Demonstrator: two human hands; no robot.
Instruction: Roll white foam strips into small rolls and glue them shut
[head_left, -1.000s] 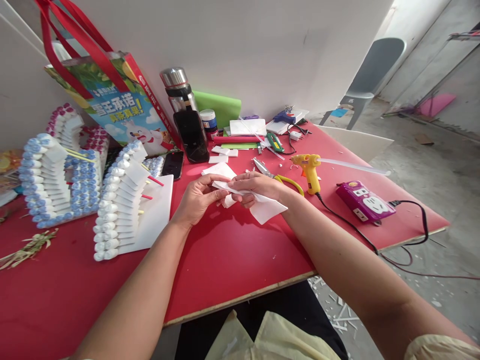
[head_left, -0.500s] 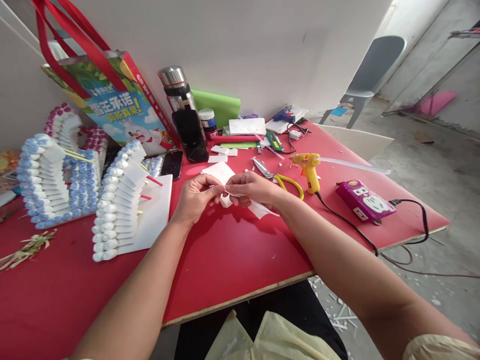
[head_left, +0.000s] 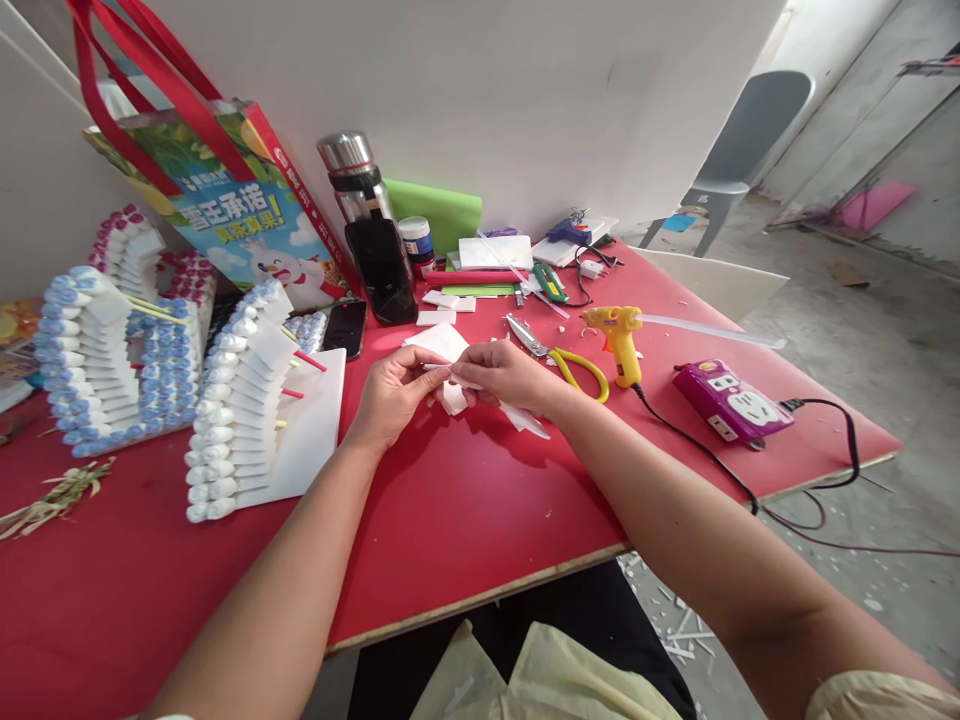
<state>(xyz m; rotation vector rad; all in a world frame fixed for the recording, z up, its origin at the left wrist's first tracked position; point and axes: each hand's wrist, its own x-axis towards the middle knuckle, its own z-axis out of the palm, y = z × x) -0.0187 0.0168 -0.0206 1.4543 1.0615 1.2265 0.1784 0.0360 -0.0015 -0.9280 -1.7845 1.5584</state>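
Over the middle of the red table (head_left: 450, 530), my left hand (head_left: 397, 395) and my right hand (head_left: 502, 375) meet fingertip to fingertip. Both pinch a thin white sheet of paper or tissue (head_left: 525, 420), whose loose end hangs below my right hand. Just behind the fingers lies a white stack (head_left: 439, 342) of what looks like the same sheets. My fingers partly hide the pinched part. To the left stands a curved white model (head_left: 232, 410) edged with rolled white and blue pieces, on a white board (head_left: 322, 420).
Scissors with yellow handles (head_left: 577, 372), a yellow glue gun (head_left: 619, 340) and a purple power strip (head_left: 731, 405) lie to the right, with cords trailing. Behind stand a phone (head_left: 381, 270), a steel flask (head_left: 352, 170) and a green cutter (head_left: 550, 282). A second blue-and-white model (head_left: 112, 370) is far left.
My fingers have shifted slightly on the white sheet, and its hanging end has moved a little to the left. Everything else on the table stays put.
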